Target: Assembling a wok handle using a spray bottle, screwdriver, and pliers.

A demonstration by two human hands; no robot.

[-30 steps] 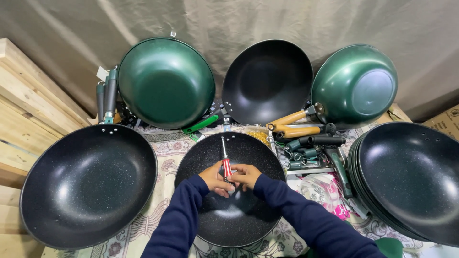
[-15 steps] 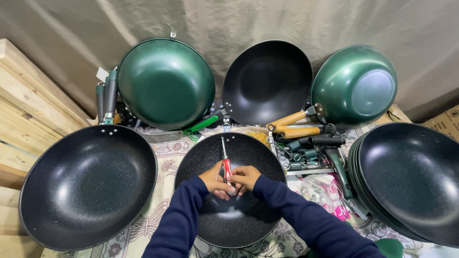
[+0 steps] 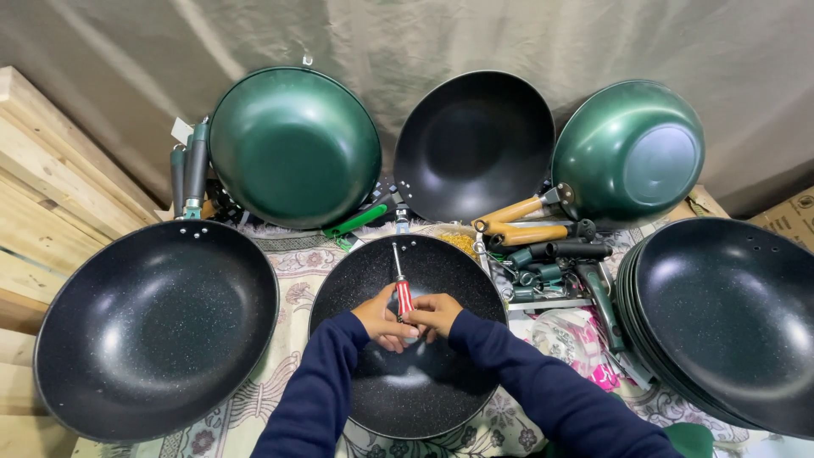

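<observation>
A black speckled wok (image 3: 424, 382) lies in front of me on a patterned cloth. Both my hands meet over its middle. My left hand (image 3: 380, 319) and my right hand (image 3: 434, 312) are closed around a screwdriver (image 3: 401, 284) with a red and white handle. Its metal shaft points away from me toward the wok's far rim, where small rivet holes show. Dark blue sleeves cover both my arms.
A large black wok (image 3: 153, 326) sits at the left, and a stack of black woks (image 3: 729, 318) at the right. Two green woks (image 3: 292, 144) (image 3: 632, 153) and a black wok (image 3: 475, 140) lean on the back drape. Loose handles (image 3: 543, 246) lie beside the middle wok. Wooden planks (image 3: 42, 187) stand at far left.
</observation>
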